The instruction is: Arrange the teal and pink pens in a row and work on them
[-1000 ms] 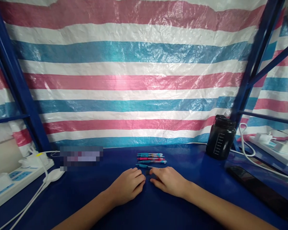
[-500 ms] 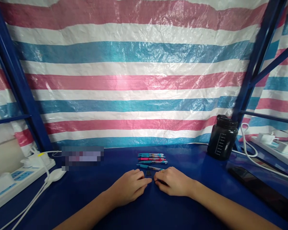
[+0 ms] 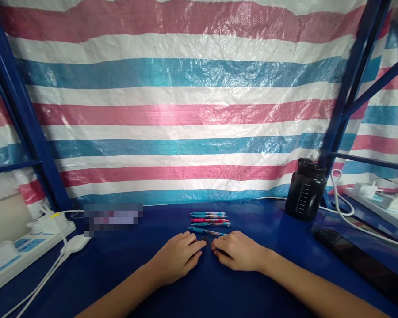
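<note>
My left hand (image 3: 181,256) rests on the blue tabletop, index finger stretched out and thumb apart from it. Its fingertip reaches a small cluster of black pieces (image 3: 204,240), covering part of it; whether it presses on them I cannot tell. Opposite, my right hand (image 3: 237,251) lies with bent fingers, a gap showing between thumb and fingers, and nothing visible in it. Just beyond both hands is a blue pen (image 3: 207,231), its right end close to my right knuckles. Farther back, several pens lie in a stack of rows, among them a red pen (image 3: 208,220).
A black bottle (image 3: 305,190) stands at the back right, with a black phone-like slab (image 3: 358,265) in front of it. White power strips (image 3: 20,251) and cables flank both sides. A blurred-out item (image 3: 114,217) lies back left. Striped sheeting (image 3: 185,115) hangs behind.
My left index finger has shifted slightly up and left onto the black pieces, hiding more of them. My right hand is nearly unchanged. The view has shifted a little.
</note>
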Demonstrator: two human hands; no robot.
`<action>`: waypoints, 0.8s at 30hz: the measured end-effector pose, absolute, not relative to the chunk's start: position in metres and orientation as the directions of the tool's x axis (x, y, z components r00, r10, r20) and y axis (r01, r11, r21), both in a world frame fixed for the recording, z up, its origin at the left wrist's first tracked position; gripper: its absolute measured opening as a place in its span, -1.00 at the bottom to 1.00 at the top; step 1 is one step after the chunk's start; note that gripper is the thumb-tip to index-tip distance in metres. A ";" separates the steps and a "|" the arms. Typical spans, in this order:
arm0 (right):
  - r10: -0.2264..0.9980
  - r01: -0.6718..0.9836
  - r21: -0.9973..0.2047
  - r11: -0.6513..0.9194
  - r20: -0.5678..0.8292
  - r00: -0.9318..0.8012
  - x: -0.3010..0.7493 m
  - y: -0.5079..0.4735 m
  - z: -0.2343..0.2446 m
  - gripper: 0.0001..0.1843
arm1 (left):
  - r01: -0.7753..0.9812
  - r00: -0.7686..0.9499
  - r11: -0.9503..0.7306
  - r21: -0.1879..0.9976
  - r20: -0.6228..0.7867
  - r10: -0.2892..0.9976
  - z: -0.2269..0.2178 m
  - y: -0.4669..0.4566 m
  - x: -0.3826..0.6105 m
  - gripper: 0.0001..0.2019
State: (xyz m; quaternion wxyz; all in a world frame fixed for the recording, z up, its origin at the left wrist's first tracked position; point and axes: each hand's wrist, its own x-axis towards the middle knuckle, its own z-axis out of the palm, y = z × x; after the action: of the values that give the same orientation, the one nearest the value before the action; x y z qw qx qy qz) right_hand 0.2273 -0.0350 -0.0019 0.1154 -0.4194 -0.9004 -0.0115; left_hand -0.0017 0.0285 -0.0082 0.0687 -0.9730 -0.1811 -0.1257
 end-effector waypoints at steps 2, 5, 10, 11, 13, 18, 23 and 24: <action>0.754 0.760 -0.073 0.646 0.219 -0.619 0.227 -0.035 -0.001 -0.84 | 0.344 0.912 -0.936 -0.081 0.265 0.312 -0.008 0.029 -0.002 -0.74; 0.753 0.759 -0.074 0.647 0.219 -0.620 0.227 -0.035 -0.001 -0.83 | 0.311 0.917 -0.948 -0.066 0.282 0.281 -0.009 0.029 -0.002 -0.74; 0.755 0.762 -0.068 0.644 0.217 -0.619 0.228 -0.035 -0.002 -0.83 | 0.316 0.910 -0.947 -0.051 0.297 0.288 -0.010 0.029 -0.003 -0.75; 0.754 0.762 -0.067 0.645 0.218 -0.619 0.228 -0.035 -0.003 -0.83 | 0.320 0.909 -0.946 -0.049 0.298 0.292 -0.010 0.028 -0.002 -0.75; 0.753 0.761 -0.066 0.645 0.224 -0.619 0.228 -0.035 -0.003 -0.84 | 0.321 0.907 -0.946 -0.046 0.301 0.294 -0.009 0.028 -0.002 -0.75; 0.755 0.763 -0.065 0.643 0.222 -0.617 0.227 -0.035 -0.002 -0.84 | 0.314 0.907 -0.948 -0.047 0.312 0.284 -0.009 0.029 -0.002 -0.75; 0.755 0.766 -0.051 0.641 0.225 -0.616 0.227 -0.035 -0.002 -0.84 | 0.313 0.907 -0.948 -0.049 0.311 0.283 -0.009 0.029 -0.002 -0.75; 0.755 0.767 -0.049 0.639 0.226 -0.615 0.227 -0.035 -0.001 -0.84 | 0.314 0.906 -0.948 -0.050 0.315 0.283 -0.009 0.028 -0.002 -0.75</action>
State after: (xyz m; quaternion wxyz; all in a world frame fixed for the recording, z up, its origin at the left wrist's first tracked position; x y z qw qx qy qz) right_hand 0.2270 -0.0351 -0.0014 0.1133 -0.4238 -0.8982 -0.0263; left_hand -0.0023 0.0285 -0.0092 0.0498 -0.9749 -0.1533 -0.1539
